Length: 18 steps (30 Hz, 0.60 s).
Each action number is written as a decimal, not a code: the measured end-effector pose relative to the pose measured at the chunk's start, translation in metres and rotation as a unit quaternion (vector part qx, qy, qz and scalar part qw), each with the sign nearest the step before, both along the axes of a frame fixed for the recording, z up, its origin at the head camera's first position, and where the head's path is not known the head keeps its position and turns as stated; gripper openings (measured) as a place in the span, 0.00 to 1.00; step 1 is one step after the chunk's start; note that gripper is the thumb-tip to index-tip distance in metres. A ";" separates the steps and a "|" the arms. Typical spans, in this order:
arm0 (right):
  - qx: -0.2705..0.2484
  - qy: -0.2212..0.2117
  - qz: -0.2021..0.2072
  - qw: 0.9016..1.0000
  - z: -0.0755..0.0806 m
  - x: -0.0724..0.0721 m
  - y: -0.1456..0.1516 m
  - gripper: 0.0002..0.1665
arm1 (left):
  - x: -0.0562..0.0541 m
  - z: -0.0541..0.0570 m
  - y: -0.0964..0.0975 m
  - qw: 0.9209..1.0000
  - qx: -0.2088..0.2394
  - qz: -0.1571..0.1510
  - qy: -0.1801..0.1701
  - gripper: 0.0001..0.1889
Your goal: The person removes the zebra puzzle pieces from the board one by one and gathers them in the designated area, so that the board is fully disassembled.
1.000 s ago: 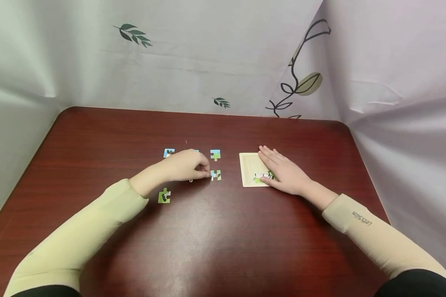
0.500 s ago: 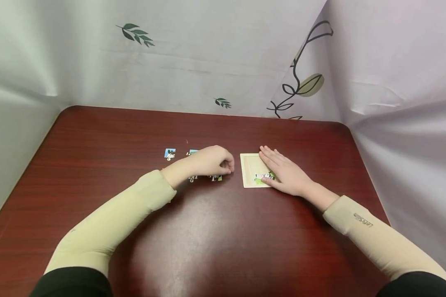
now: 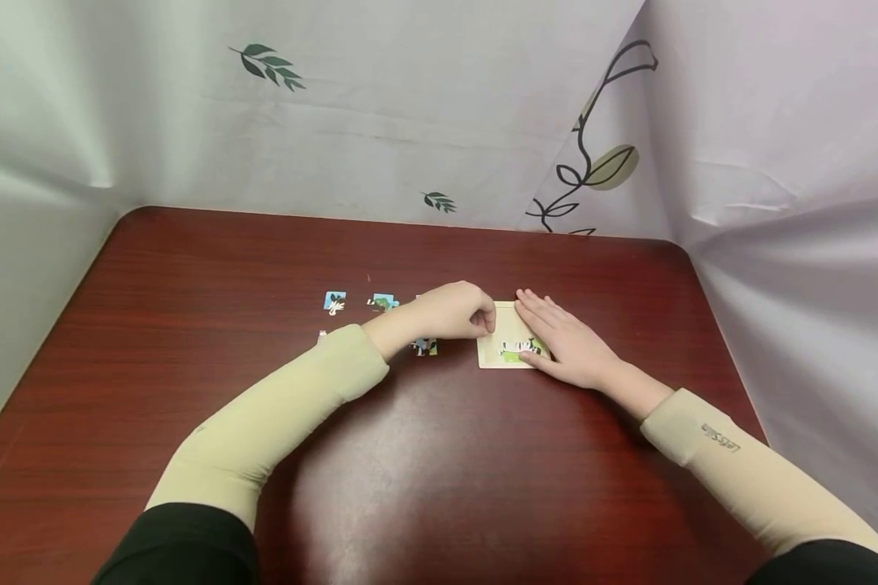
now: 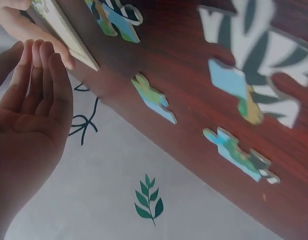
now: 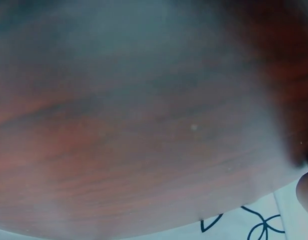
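My left hand [image 3: 449, 311] has its fingers curled over the left side of a square wooden puzzle frame [image 3: 486, 357], thumb close to the fingertips. Whether a puzzle piece sits between them cannot be seen. In the left wrist view the fingers [image 4: 43, 87] are gathered together. My right hand [image 3: 571, 345] lies flat with straight fingers over the frame's right part. Low inside the frame lies a green and zebra-striped section [image 3: 518, 351], partly under the right thumb. A striped puzzle piece [image 3: 424, 348] lies just left of the frame, partly behind the left hand.
Other puzzle pieces lie left of the frame: a blue one [image 3: 335, 302], a blue-green one [image 3: 382, 302] and a large-looking zebra piece [image 4: 264, 55]. My left sleeve [image 3: 336, 370] covers part of that area. The red-brown table [image 3: 439, 455] meets a white curtain [image 3: 380, 122] behind.
My left hand has moved right from above the loose pieces to the frame's left side, fingers curled throughout. Its sleeve now covers the green piece at lower left. My right hand has stayed almost still.
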State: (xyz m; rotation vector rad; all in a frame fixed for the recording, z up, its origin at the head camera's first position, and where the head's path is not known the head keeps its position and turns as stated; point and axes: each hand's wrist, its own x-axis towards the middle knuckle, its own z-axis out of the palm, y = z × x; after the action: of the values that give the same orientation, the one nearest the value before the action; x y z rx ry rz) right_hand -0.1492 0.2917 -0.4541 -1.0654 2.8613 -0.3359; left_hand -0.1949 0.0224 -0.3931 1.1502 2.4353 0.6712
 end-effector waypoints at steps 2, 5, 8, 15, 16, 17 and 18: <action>0.000 0.000 0.000 1.000 -0.001 0.000 0.001 0.50 | -0.002 -0.003 0.004 1.000 -0.002 0.000 0.003 0.05; -0.002 0.003 0.003 1.000 -0.001 0.000 0.002 0.50 | -0.003 -0.006 0.008 1.000 -0.006 0.003 0.004 0.05; -0.002 0.002 0.006 1.000 -0.001 0.000 0.003 0.50 | -0.003 -0.007 0.012 1.000 -0.012 0.003 0.003 0.06; -0.006 0.003 0.013 1.000 0.000 0.002 0.004 0.50 | -0.003 -0.009 0.022 1.000 -0.019 0.002 0.003 0.06; -0.005 0.004 0.015 1.000 0.000 0.002 0.004 0.50 | -0.003 -0.009 0.023 1.000 -0.020 0.002 0.004 0.06; -0.004 0.005 0.016 1.000 0.000 0.002 0.004 0.50 | -0.003 -0.010 0.025 1.000 -0.021 0.004 0.004 0.06; -0.003 0.005 0.017 1.000 0.000 0.002 0.004 0.51 | -0.003 -0.010 0.026 1.000 -0.022 0.005 0.004 0.06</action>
State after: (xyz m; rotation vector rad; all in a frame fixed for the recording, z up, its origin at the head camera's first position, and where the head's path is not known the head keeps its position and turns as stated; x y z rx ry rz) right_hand -0.1472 0.2961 -0.4540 -1.1177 2.8495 -0.3367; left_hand -0.1979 0.0486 -0.4036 1.1259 2.4522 0.6150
